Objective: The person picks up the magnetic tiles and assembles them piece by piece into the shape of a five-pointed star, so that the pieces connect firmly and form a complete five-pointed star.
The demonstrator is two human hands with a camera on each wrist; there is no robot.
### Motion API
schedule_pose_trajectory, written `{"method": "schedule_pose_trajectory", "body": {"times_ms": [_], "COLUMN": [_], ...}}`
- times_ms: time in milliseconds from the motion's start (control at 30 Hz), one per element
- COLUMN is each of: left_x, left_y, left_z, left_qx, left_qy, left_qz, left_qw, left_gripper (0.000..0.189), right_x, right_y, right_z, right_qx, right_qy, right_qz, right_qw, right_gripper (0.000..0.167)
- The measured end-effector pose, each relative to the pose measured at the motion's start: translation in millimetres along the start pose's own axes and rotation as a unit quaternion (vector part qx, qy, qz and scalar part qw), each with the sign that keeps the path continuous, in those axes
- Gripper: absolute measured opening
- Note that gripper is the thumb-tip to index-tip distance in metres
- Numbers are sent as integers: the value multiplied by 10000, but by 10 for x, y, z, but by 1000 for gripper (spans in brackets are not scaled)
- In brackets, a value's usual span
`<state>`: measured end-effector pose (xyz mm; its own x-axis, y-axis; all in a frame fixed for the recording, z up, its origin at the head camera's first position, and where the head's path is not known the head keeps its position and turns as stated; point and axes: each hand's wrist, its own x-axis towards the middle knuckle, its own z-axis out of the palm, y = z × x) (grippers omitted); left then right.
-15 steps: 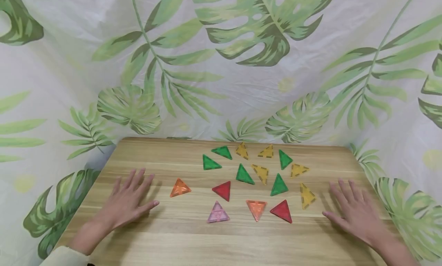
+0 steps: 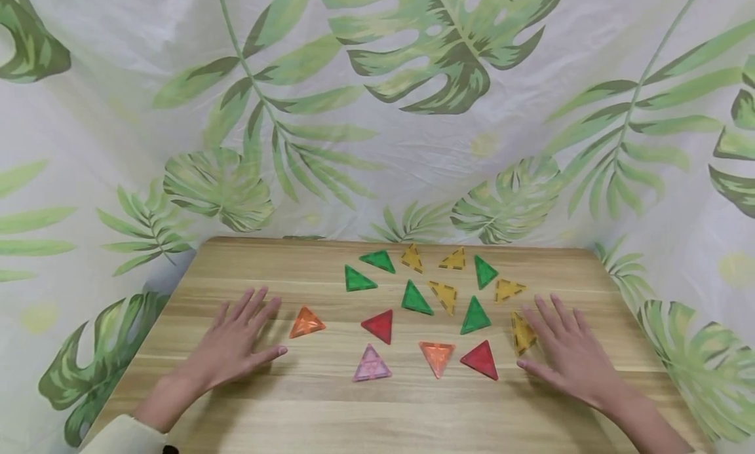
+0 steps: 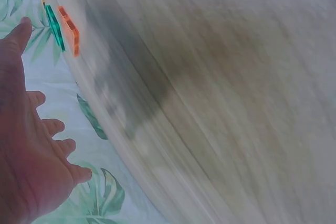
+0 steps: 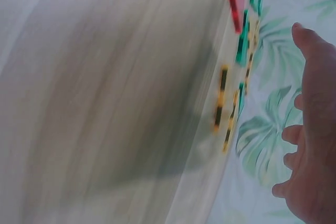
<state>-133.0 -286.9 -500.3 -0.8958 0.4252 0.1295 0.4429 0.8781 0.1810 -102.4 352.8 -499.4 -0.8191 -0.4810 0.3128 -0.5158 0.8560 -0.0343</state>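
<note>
Flat translucent triangular tiles lie scattered on the wooden table (image 2: 330, 415). My left hand (image 2: 230, 352), fingers spread and holding nothing, is just left of an orange triangle tile (image 2: 307, 323). On the other side, my right hand (image 2: 575, 362) has its fingers extended, and partly overlaps a yellow triangle tile (image 2: 522, 336) in the head view. Both wrist views show the hands raised over the tabletop with shadows below. Toward the middle lie a red tile (image 2: 380, 326), a pink-purple tile (image 2: 371, 364), a second orange tile (image 2: 438, 357) and another red tile (image 2: 481, 360).
Several green tiles, including one (image 2: 417, 300) at the middle, mix with several yellow tiles, such as one (image 2: 453, 259) at the back. A leaf-patterned cloth (image 2: 413, 159) hangs behind the table's far edge and along its sides.
Both hands have moved inward over the table, the left one to the right and the right one to the left. The tiles keep their arrangement.
</note>
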Motion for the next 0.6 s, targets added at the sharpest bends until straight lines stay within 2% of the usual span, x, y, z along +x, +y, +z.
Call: {"method": "schedule_pose_trajectory", "body": {"times_ms": [267, 600], "left_x": [105, 241], "left_y": [90, 170], "left_z": [44, 89], "left_qx": [-286, -756], "left_qy": [18, 296], "left_qz": [233, 753], "left_qw": [9993, 9938], "left_gripper": [98, 103], "right_x": [198, 407], "right_y": [-263, -601], "right_z": [61, 193], "right_qx": [-3, 346], "right_qy": [23, -161], "right_qz": [-460, -764], "right_qw": [9989, 9963], "right_gripper": [93, 98]}}
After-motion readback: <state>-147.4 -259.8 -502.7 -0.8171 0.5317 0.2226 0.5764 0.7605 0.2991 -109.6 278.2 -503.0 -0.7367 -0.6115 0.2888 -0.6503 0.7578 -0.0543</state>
